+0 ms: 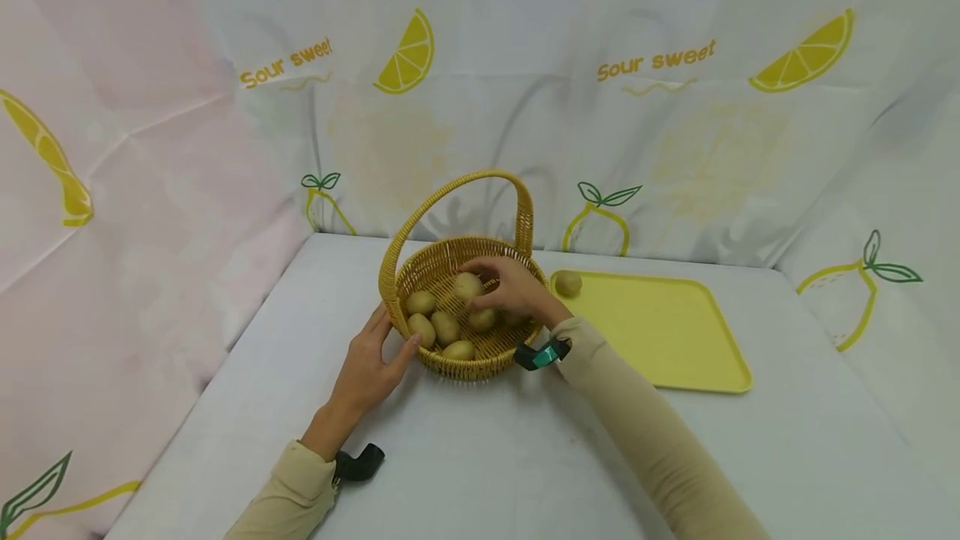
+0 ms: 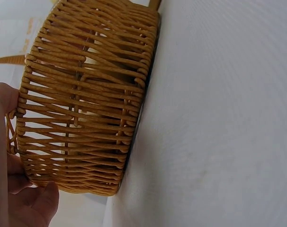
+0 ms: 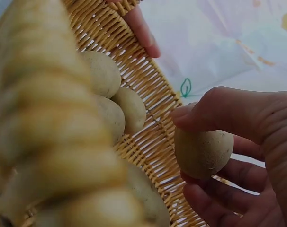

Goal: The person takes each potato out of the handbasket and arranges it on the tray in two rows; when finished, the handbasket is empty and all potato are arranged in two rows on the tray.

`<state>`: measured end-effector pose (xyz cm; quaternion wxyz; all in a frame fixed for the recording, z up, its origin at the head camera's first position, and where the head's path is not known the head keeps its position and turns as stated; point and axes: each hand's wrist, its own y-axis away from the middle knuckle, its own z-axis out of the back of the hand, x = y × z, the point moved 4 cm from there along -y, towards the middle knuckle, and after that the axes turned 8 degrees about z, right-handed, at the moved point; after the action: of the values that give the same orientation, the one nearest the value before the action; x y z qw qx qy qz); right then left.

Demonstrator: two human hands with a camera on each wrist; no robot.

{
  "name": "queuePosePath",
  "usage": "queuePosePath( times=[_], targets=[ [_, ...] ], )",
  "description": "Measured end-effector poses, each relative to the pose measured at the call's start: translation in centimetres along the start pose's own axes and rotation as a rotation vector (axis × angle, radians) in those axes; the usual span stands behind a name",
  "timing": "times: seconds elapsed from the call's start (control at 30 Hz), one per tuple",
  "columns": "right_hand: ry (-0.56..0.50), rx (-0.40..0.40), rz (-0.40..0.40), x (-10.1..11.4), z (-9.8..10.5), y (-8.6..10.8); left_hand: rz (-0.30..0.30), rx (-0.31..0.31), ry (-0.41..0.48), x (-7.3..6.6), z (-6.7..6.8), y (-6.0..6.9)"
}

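A yellow-brown wicker basket [image 1: 480, 369] with a tall arched handle stands on the table and holds several potatoes [image 1: 445, 327]. My left hand [image 1: 367, 369] grips the basket's left side, thumb over the rim and fingers against the outer wall; the left wrist view shows the fingertips [image 2: 48, 201] on the weave. Inside the basket, my right hand [image 1: 513, 286] holds one potato [image 3: 202, 152] between thumb and fingers. Some potatoes are partly hidden beneath the right hand.
To the right of the basket lies a yellow tray [image 1: 660, 332], with a single potato [image 1: 568, 283] at its far left corner. A white cloth covers the table [image 1: 465, 465]. Lemon-printed curtains [image 1: 480, 107] hang behind and at the sides.
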<state>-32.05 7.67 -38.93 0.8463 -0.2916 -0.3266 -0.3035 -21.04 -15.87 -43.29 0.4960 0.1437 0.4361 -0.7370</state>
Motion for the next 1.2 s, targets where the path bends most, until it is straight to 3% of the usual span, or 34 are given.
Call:
queuePosePath(
  times=[0.37,1.2],
  targets=[
    [-0.012,-0.054,-0.03,0.1,0.8,1.8,0.009,0.012,-0.001,-0.2,0.0,0.2],
    [-0.119,-0.099,0.019,0.4,2.5,4.7,0.002,0.004,0.012,-0.3,0.1,0.1]
  ],
)
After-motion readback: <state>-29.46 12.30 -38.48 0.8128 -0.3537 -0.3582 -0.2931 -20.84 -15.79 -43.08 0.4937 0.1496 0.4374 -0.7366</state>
